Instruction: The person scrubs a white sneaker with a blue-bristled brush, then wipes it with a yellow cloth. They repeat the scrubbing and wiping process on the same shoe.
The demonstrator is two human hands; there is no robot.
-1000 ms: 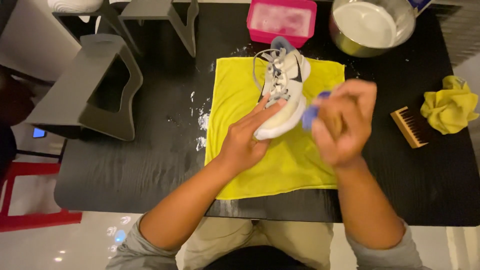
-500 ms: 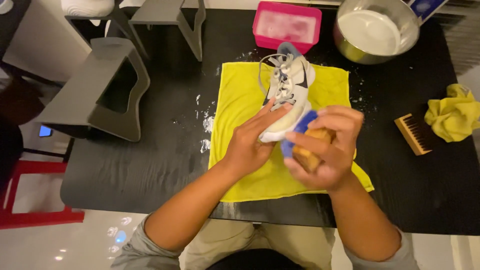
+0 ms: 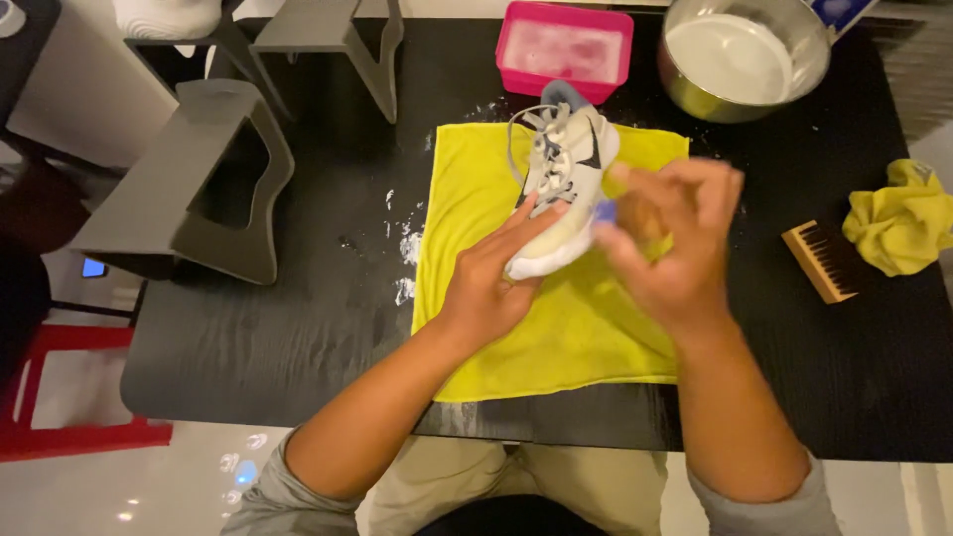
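Note:
A white sneaker (image 3: pixel 564 164) with grey laces lies on a yellow cloth (image 3: pixel 556 328) spread over the black table (image 3: pixel 298 328). My left hand (image 3: pixel 496 273) holds the shoe by its toe end and steadies it. Against the shoe's right side, my right hand (image 3: pixel 675 243) grips a small brush (image 3: pixel 635 216) with a wooden back and blue bristles. Most of the brush is hidden under my fingers.
A pink tub (image 3: pixel 566 50) of soapy water and a metal bowl (image 3: pixel 745 55) of white liquid stand at the back. At right lie a wooden brush (image 3: pixel 819 260) and a crumpled yellow rag (image 3: pixel 898 218). White foam specks (image 3: pixel 407 248) dot the table. Grey stools (image 3: pixel 199 184) stand left.
My right hand with the brush has moved down along the shoe's side and back up to the right. My left hand has kept its hold on the toe.

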